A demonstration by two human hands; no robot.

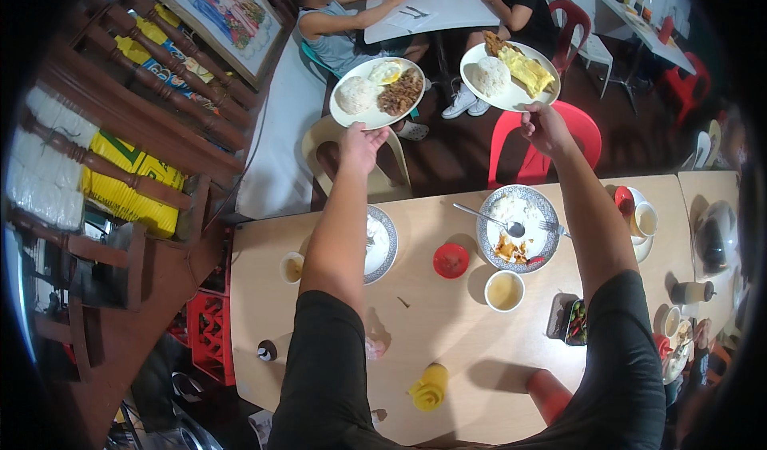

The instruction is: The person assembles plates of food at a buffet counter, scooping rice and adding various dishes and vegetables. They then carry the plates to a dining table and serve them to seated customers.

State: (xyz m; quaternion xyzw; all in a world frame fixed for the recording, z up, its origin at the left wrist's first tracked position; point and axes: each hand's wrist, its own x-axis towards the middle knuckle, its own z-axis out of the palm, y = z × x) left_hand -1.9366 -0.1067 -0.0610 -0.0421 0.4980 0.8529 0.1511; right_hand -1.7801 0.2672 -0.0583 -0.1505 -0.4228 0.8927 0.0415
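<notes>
Both my arms reach out over a wooden-topped table (419,312), each carrying a plate of food past its far edge. My left hand (361,149) grips the near rim of an oval white plate (367,122) with a rice mound (355,95), a fried egg (385,71) and chopped browned meat (400,92). In my right hand (545,128) is a second oval plate (473,60), bearing rice (491,75), a yellow omelette (527,72) and a browned fried piece (495,43). The fingers under both plates are partly hidden.
Two seated people flank a white table (437,16) ahead, with cutlery (413,12) on it. A beige chair (311,141) and a red chair (584,132) stand between the tables. Below me are used plates (482,234), a soup bowl (504,291) and a yellow squeeze bottle (431,384).
</notes>
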